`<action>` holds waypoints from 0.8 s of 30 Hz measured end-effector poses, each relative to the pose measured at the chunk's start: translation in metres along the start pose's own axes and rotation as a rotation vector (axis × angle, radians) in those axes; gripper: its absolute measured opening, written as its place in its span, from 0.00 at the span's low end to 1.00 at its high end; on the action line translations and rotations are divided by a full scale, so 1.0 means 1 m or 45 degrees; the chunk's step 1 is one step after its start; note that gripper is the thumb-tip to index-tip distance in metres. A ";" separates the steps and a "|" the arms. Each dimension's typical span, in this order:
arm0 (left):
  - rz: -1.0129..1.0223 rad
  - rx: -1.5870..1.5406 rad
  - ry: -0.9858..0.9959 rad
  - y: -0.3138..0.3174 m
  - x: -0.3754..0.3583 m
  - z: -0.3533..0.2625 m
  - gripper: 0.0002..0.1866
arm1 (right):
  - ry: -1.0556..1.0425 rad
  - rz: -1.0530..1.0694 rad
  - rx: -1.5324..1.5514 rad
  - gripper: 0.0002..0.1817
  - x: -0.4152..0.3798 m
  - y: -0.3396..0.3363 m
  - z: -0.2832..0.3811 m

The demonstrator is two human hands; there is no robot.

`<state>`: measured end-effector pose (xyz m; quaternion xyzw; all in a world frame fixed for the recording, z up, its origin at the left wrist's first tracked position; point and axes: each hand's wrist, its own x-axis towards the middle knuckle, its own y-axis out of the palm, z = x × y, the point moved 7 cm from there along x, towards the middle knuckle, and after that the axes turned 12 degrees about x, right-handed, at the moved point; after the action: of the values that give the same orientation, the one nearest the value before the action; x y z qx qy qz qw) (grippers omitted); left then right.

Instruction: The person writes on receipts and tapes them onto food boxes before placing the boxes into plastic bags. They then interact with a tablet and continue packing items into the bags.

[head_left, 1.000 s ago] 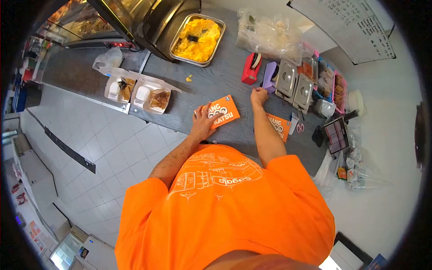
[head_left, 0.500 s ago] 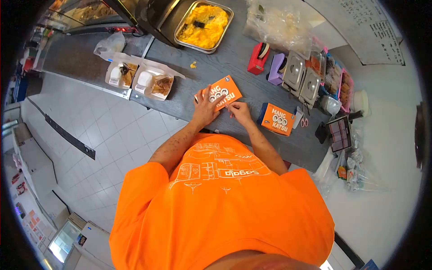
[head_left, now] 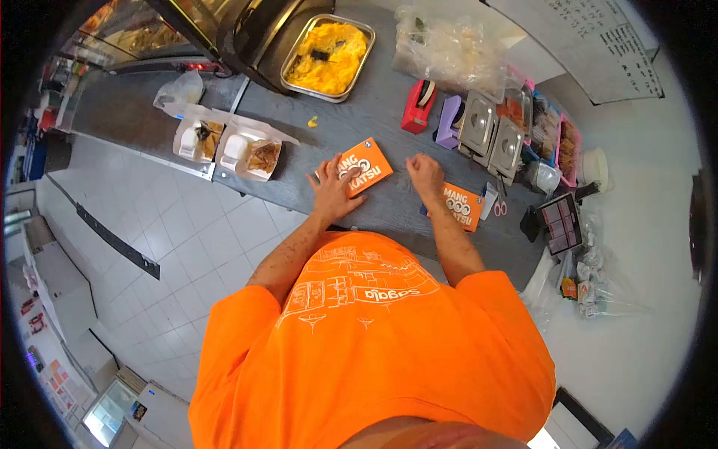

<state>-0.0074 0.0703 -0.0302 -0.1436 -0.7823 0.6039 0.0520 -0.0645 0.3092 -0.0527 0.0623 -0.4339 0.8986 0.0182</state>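
Observation:
My left hand (head_left: 334, 191) lies with its fingers spread over the left part of an orange "Mang Katsu" food box (head_left: 374, 163), pressing on its top. To the right of that box, apart from it, is my right hand (head_left: 425, 176), its fingers curled closed. Whether it has anything small in it is hidden. A second orange box (head_left: 464, 203) sits beside the right wrist, partly covered by the forearm. Further up the counter stand a red tape dispenser (head_left: 415, 112) and a purple tape dispenser (head_left: 448, 126).
Two open food boxes with rice and meat, the nearer box (head_left: 254, 166) and the farther box (head_left: 196, 150), stand at the counter's left edge. A metal tray (head_left: 333, 96) holds yellow egg. Lidded metal containers (head_left: 479, 123), scissors (head_left: 500, 208) and plastic bags (head_left: 449, 52) lie right.
My right hand has left the first box's edge and moved right, toward the second box. My left hand stays on the first box. The view has shifted slightly.

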 end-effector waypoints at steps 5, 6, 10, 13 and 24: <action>-0.187 -0.078 -0.350 0.010 0.004 0.006 0.33 | 0.454 -0.372 0.583 0.14 0.092 -0.012 -0.050; -0.197 -0.073 -0.343 0.014 0.007 0.008 0.33 | 0.917 -0.177 0.711 0.14 0.094 0.005 -0.069; -0.163 -0.208 -0.453 0.017 0.010 0.031 0.32 | 1.368 -0.188 1.427 0.11 0.090 0.039 -0.074; -0.258 -0.207 -0.386 0.010 -0.006 0.039 0.30 | 1.120 -0.439 1.917 0.08 0.077 0.052 -0.078; -0.373 -0.227 0.114 -0.008 -0.015 -0.014 0.25 | 1.042 -0.330 0.965 0.11 0.045 0.057 -0.093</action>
<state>0.0096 0.0772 -0.0178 -0.0586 -0.8423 0.5110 0.1613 -0.1234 0.3456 -0.1481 -0.2357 -0.0279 0.9329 0.2710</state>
